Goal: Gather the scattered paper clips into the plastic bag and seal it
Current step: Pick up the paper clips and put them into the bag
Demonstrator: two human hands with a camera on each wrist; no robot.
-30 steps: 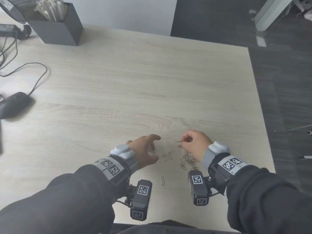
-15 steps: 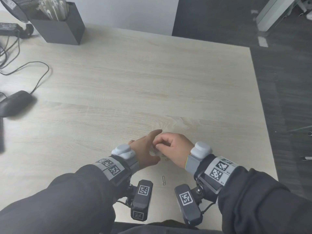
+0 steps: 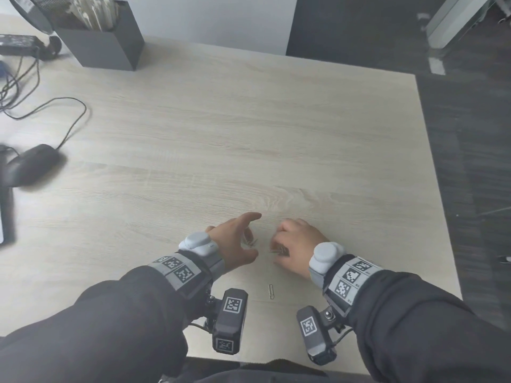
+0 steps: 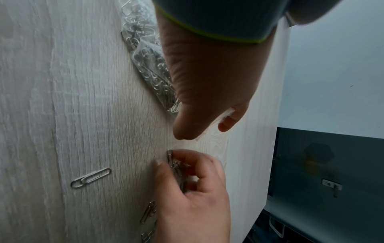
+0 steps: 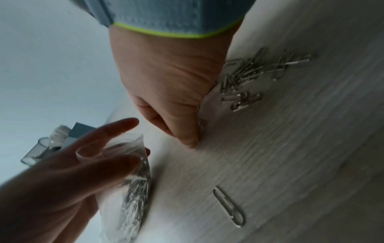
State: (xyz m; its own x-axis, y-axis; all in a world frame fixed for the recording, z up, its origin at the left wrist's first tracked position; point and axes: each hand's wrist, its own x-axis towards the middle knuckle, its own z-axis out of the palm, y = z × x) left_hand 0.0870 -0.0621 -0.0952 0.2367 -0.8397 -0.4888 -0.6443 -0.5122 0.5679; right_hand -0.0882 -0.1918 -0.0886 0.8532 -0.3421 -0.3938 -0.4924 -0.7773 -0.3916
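A clear plastic bag (image 4: 148, 62) partly filled with paper clips lies on the desk under my left hand (image 3: 253, 239), which pinches its open mouth between thumb and fingers. My right hand (image 3: 276, 244), a short gap to the right, has its fingers curled round a few silver clips (image 4: 176, 167). Behind that hand a loose pile of clips (image 5: 255, 70) lies on the wood. A single paper clip (image 3: 271, 291) lies alone near the front edge, between my two wrists. In the head view the bag is mostly hidden by my left hand.
A wired black mouse (image 3: 30, 164) sits at the far left. A dark grey holder (image 3: 107, 48) stands at the back left, with cables beside it. The desk's right edge (image 3: 439, 203) drops to dark floor not far from my right hand.
My right hand went from the pile to the bag's mouth against my left hand. It has now drawn back right, leaving a gap. My left hand stayed on the bag.
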